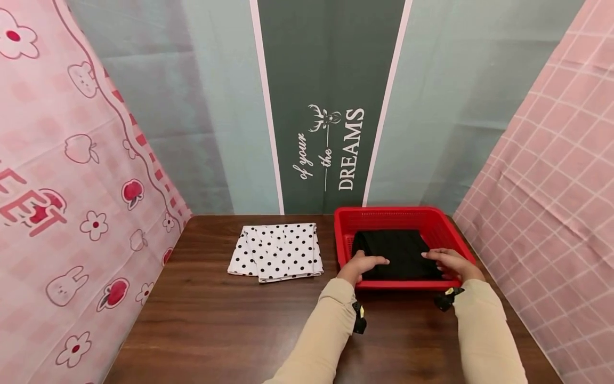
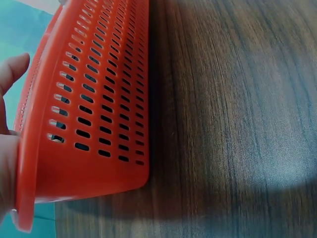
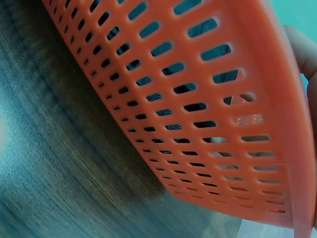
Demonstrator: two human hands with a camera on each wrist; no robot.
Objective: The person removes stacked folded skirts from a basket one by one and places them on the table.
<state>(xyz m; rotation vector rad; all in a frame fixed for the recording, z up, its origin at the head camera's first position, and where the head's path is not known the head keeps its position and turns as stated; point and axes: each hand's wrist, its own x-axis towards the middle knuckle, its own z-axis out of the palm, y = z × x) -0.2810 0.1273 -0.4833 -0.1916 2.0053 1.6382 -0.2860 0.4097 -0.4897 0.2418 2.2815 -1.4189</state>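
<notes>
A folded black cloth lies inside a red plastic basket with slotted walls. At the cloth's left edge, my left hand grips it, the thumb laid over the top and the other fingers mostly hidden. My right hand holds the opposite edge, reaching in over the basket's near right corner. The basket's slotted outer wall fills much of the left wrist view, with part of the left hand behind the rim. In the right wrist view, some fingers show past the rim.
To the left of the basket, a folded white cloth with black dots lies on the brown wooden table. A grey-green curtain hangs behind the table. Pink patterned cloths flank both sides.
</notes>
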